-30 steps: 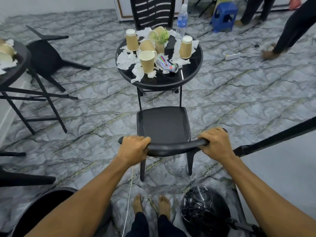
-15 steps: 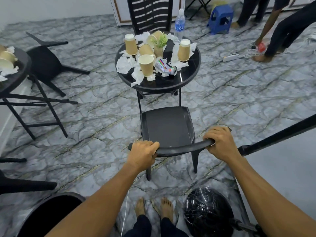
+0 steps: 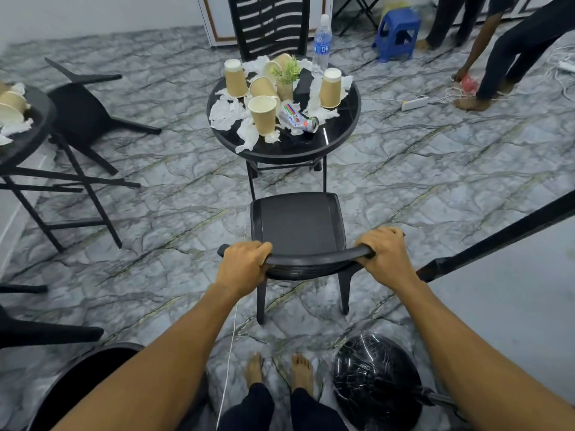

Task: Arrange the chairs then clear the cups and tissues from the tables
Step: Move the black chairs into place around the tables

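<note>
Black plastic chair [image 3: 297, 225], upright on the marble-pattern floor, with its seat facing the round table [image 3: 342, 132] and just short of it. I log both hands on its curved top rail. The left hand [image 3: 244, 269] is wrapped over the left end and the right hand [image 3: 385, 259] over the right end, each clenched around the rail.

Table, dark glossy top. I count:
- one upright cup [image 3: 263, 115] at the near side;
- a left inverted cup [image 3: 235, 78] and a right inverted cup [image 3: 330, 88];
- a tipped cup [image 3: 261, 87] lying beside a small plant [image 3: 286, 77];
- crumpled white tissues [image 3: 225, 112] among them, thickest on the left;
- a can [image 3: 300, 118] on its side, just right of the upright cup;
- a bottle [image 3: 322, 42] standing at the far edge.

Slatted chair [image 3: 270, 23] behind the table. Toppled chair [image 3: 84, 110] at left, beside a side table [image 3: 46, 113] that carries more cups [image 3: 12, 102].

Two bins by my feet: an open bin [image 3: 81, 374] at left and a bagged bin [image 3: 376, 381] at right.
</note>
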Tool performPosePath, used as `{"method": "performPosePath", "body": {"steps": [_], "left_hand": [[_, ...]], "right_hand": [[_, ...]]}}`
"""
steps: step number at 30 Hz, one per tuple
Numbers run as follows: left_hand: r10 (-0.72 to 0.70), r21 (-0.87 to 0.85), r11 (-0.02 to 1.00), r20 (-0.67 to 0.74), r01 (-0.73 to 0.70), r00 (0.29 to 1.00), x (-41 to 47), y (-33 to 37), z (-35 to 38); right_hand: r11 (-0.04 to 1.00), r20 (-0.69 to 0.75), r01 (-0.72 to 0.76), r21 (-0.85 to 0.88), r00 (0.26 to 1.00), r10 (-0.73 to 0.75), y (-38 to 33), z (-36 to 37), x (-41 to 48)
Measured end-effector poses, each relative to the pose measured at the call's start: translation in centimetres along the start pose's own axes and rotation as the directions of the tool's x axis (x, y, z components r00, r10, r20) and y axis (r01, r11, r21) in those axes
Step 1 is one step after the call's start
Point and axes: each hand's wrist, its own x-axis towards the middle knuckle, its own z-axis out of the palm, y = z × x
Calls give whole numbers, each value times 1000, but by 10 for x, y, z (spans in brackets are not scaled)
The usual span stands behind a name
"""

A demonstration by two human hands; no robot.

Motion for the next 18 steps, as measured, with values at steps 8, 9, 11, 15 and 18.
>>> {"method": "performPosePath", "body": {"steps": [8,9,11,15,18], "left_hand": [[-71,-73,994,119,80,990,-10,11,-11],[-77,-104,990,152,93,985,-11,12,-15],[-93,-126,985,179,116,979,-12,16,-21],[-230,-142,956,178,256,957,-20,24,-20],[-268,-211,930,175,302,947,-20,23,-20]], "right_hand": [[996,202,-78,38,977,69,-13,-18,-1],[995,220,-86,53,973,73,-16,-21,0],[991,215,-105,80,973,86,-20,-25,1],[982,268,-164,96,954,133,-25,-30,3],[968,294,-237,86,934,203,-27,-29,1]]}}
